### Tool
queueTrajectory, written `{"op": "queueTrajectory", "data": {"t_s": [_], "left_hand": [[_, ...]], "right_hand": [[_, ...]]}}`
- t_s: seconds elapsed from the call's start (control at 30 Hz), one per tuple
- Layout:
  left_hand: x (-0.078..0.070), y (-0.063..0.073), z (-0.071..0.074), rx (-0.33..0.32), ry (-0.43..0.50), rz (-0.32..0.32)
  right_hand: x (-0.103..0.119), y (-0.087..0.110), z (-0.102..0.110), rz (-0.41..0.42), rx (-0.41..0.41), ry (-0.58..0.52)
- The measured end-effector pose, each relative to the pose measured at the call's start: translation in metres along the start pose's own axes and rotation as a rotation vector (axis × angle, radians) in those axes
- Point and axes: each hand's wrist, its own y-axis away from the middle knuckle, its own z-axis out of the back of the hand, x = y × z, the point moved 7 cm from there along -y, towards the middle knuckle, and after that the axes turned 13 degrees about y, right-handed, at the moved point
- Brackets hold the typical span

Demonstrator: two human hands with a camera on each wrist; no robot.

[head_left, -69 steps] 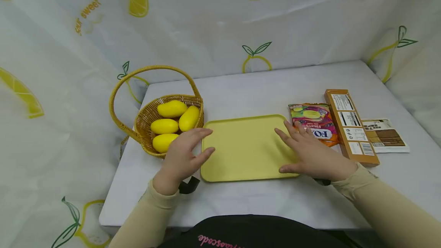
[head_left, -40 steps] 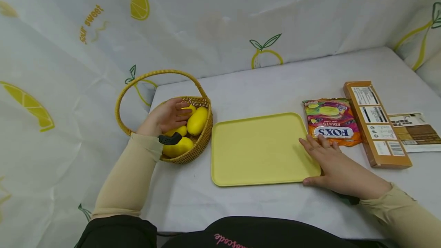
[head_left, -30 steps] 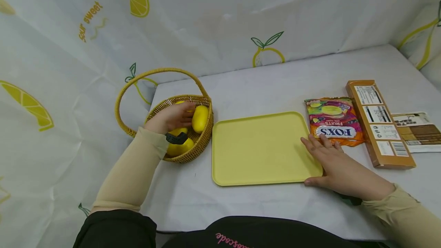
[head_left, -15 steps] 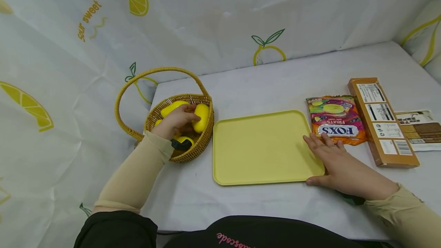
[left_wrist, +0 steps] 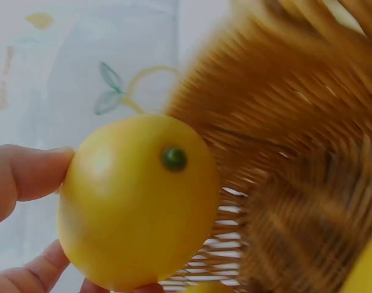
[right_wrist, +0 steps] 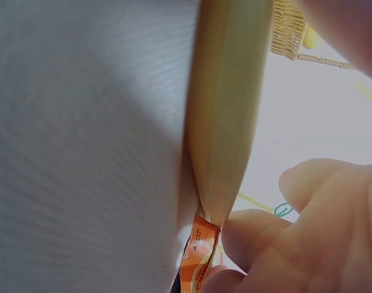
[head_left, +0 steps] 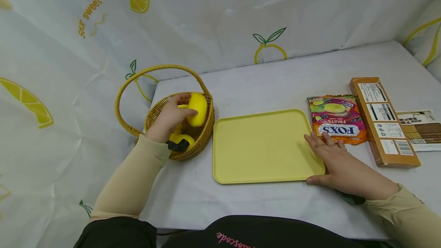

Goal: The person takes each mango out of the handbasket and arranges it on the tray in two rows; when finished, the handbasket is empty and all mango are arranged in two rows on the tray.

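My left hand (head_left: 171, 118) pinches a smooth yellow mango (head_left: 197, 110) between thumb and fingers, at the right side of the wicker basket (head_left: 206, 136). In the left wrist view the mango (left_wrist: 137, 207) shows a small green stem nub, with thumb and fingertips against its left and lower sides. Other yellow mangoes (head_left: 187, 139) lie in the basket, partly hidden by the hand. My right hand (head_left: 335, 163), fingers extended, rests at the right edge of a flat yellow tray (head_left: 265, 148), holding nothing. The right wrist view shows the tray's edge (right_wrist: 232, 104) beside the fingers.
A Fox's candy bag (head_left: 337, 119) lies just beyond the right hand. Right of it is a long brown box (head_left: 385, 123), overlapping a brown-and-white packet (head_left: 418, 129). The basket's tall arched handle (head_left: 165, 67) rises above its left and back side.
My left hand has moved from beside the tray into the basket, taken hold of a mango and raised it slightly. My right hand has moved from over the tray to its right edge.
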Motion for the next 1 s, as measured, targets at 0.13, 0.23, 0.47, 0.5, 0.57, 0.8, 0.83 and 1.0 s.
{"op": "queueTrajectory", "data": {"t_s": [0.13,0.23,0.47,0.5,0.57,0.8,0.83,1.0], "left_hand": [[-0.012,0.015,0.000,-0.037,0.051,-0.036],[-0.021,0.029,-0.003,-0.059,0.088,-0.068],[-0.027,0.067,-0.028,-0.049,0.187,-0.221],[-0.028,0.073,-0.033,-0.046,0.202,-0.250],[-0.028,0.082,-0.044,-0.044,0.233,-0.311],[-0.022,0.107,-0.092,-0.044,0.323,-0.459],[-0.020,0.108,-0.099,-0.040,0.327,-0.474],[-0.013,0.104,-0.135,-0.012,0.306,-0.481]], "right_hand": [[-0.001,0.000,0.000,-0.003,-0.001,-0.005],[-0.002,0.000,0.000,-0.006,-0.001,-0.013],[0.000,0.002,0.002,-0.002,-0.026,-0.020],[0.001,0.002,0.002,0.002,-0.032,-0.020],[0.001,0.002,0.002,0.001,-0.034,-0.022],[0.002,0.008,0.004,-0.027,-0.019,-0.041],[0.002,0.008,0.004,-0.025,-0.022,-0.046],[0.007,0.007,0.007,-0.030,-0.025,-0.069]]}}
